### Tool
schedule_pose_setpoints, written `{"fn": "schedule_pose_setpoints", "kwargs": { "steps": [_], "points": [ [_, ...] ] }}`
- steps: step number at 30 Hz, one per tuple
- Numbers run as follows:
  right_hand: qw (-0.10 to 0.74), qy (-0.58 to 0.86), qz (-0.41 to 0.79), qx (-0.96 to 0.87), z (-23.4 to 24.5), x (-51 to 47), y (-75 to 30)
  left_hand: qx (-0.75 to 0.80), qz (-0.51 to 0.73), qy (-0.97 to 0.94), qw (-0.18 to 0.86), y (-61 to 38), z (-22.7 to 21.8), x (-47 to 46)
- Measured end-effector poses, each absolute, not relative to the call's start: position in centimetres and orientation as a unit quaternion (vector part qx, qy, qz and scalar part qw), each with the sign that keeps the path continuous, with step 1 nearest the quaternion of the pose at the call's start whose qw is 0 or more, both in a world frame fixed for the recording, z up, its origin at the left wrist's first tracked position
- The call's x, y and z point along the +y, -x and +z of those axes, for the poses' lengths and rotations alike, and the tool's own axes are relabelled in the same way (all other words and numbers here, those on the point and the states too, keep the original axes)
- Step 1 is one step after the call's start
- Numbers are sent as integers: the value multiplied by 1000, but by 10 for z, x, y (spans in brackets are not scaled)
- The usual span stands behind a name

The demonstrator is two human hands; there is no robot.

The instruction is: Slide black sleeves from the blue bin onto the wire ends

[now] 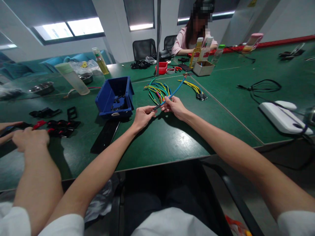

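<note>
My left hand (pixel 143 116) and my right hand (pixel 175 105) meet above the green table (pixel 157 137). Both pinch a blue wire (pixel 176 90) that runs up and to the right from my fingers to a small metal end. My left fingers close on the wire's dark lower end; my right fingers grip it just beyond. A loose bundle of yellow, green and blue wires (pixel 157 90) lies right behind my hands. A second bundle of yellow wires with black ends (pixel 195 89) lies further right.
A blue bin (pixel 115 96) with black parts stands left of my hands, a flat black strip (pixel 105 136) before it. Another person's hands (pixel 23 136) work on black and red parts at the left. A person sits at the far side behind bottles and a cardboard box (pixel 203 68). A white device (pixel 283 118) with cables lies right.
</note>
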State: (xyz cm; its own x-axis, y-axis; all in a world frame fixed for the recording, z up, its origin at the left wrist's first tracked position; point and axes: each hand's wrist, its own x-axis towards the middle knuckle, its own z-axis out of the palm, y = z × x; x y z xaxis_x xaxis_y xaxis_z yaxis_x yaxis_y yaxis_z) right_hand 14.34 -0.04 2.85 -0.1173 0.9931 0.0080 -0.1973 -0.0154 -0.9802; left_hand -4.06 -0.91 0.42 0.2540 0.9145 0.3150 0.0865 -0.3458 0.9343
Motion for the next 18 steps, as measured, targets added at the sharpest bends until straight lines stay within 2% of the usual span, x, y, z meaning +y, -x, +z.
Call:
{"fn": "schedule_pose_setpoints", "kwargs": {
  "steps": [9, 18],
  "points": [
    [535, 430, 551, -475, 29, 2, -146, 388, 455, -710, 372, 40, 3, -14],
    [546, 431, 514, -501, 29, 2, -146, 370, 430, -706, 424, 36, 2, -16]
  ]
}}
